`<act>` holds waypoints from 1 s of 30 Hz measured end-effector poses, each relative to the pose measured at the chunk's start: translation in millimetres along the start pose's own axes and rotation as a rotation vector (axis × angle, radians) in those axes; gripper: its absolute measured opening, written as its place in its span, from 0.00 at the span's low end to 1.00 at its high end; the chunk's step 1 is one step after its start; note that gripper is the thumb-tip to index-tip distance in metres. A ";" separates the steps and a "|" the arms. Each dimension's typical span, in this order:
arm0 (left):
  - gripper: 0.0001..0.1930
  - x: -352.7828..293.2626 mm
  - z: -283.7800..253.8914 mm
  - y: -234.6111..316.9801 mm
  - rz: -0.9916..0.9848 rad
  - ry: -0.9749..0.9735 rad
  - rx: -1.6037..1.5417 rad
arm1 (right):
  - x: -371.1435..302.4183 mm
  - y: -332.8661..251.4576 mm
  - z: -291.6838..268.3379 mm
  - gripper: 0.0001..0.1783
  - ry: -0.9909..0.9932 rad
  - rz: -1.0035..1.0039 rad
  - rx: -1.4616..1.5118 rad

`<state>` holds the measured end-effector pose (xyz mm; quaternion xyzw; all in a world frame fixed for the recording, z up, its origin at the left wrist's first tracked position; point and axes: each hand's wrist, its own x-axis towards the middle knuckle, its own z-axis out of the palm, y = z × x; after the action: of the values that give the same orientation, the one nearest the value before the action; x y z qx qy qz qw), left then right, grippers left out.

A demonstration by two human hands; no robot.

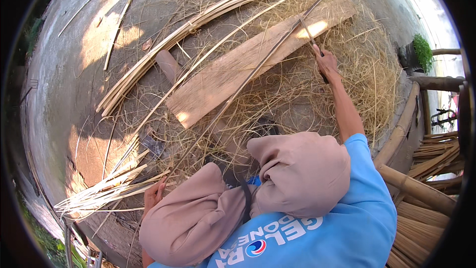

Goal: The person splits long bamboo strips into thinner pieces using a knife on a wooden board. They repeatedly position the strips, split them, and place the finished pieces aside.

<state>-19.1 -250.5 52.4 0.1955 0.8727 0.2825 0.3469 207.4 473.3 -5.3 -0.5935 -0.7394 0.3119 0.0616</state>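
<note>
A long, thin, dark bamboo strip (262, 63) runs slantwise over a wooden board (213, 87) and reaches past its far end. Near the strip's lower end, beside my left knee, my left hand (154, 193) is closed around it; part of that hand is hidden by the knee. On the right, my right hand (326, 63) grips a knife (308, 31) by its dark handle. The blade points away from me, and its tip meets or overlaps the strip above the board; whether it cuts into it I cannot tell.
Curled shavings (362, 74) cover the ground around the board. A bundle of pale bamboo strips (198, 20) lies beyond it, and more split strips (104, 193) lie at lower left. Under the board is a round log (168, 64). Bamboo rails (416, 188) stand at right.
</note>
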 end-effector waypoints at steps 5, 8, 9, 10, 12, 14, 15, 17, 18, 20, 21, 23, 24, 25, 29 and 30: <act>0.20 -3.0 -22.1 -20.2 -0.023 -0.033 0.029 | 20.7 21.1 3.8 0.43 0.065 -0.241 -0.206; 0.20 -17.3 -20.7 -48.1 -0.123 -0.120 -0.035 | -33.3 -13.4 21.8 0.42 -0.113 -0.384 -0.202; 0.19 -20.1 -23.6 -52.0 -0.149 -0.136 -0.028 | -47.9 -20.2 29.1 0.42 -0.179 -0.469 -0.204; 0.18 -25.5 -26.5 -56.1 -0.180 -0.157 -0.019 | -54.3 -23.5 35.3 0.41 -0.246 -0.556 -0.205; 0.17 -17.9 -30.7 -57.1 -0.197 -0.210 0.014 | -0.6 16.6 27.6 0.41 0.150 -0.379 -0.165; 0.16 -22.5 -33.8 -58.1 -0.227 -0.234 0.081 | 29.0 31.2 28.4 0.41 0.276 -0.200 -0.030; 0.16 -24.4 -30.6 -56.4 -0.230 -0.239 0.132 | 21.7 20.3 22.9 0.40 0.200 -0.094 0.070; 0.16 -16.7 -10.3 -40.9 -0.178 -0.201 0.292 | -0.6 -3.5 20.8 0.40 0.070 -0.087 0.149; 0.16 -11.8 2.4 -27.3 -0.152 -0.157 0.397 | -26.2 -15.5 34.3 0.40 0.001 -0.186 0.141; 0.17 7.5 37.5 3.0 -0.065 -0.010 0.579 | -84.3 -35.3 62.3 0.39 -0.180 -0.203 0.172; 0.18 25.2 55.3 19.1 -0.015 0.060 0.617 | -111.0 -37.3 75.0 0.37 -0.138 -0.428 0.082; 0.20 52.6 86.0 43.0 0.068 0.201 0.616 | -179.7 -51.5 83.3 0.35 -0.434 -0.350 -0.051; 0.22 58.3 99.3 50.5 0.092 0.285 0.600 | -212.9 -57.0 89.6 0.33 -0.570 -0.437 -0.095; 0.24 65.0 106.7 57.5 0.133 0.356 0.577 | -224.1 -56.8 80.4 0.32 -0.522 -0.506 -0.086; 0.24 66.2 106.2 55.4 0.202 0.427 0.561 | -231.5 -45.7 55.0 0.31 -0.368 -0.676 -0.087; 0.24 66.6 105.3 55.8 0.204 0.401 0.569 | -224.6 -37.7 48.4 0.31 -0.347 -0.621 -0.139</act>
<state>18.8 -134.5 -8.7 0.3108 0.9432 0.0940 0.0706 218.0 244.9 38.9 -0.2819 -0.9032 0.3234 -0.0134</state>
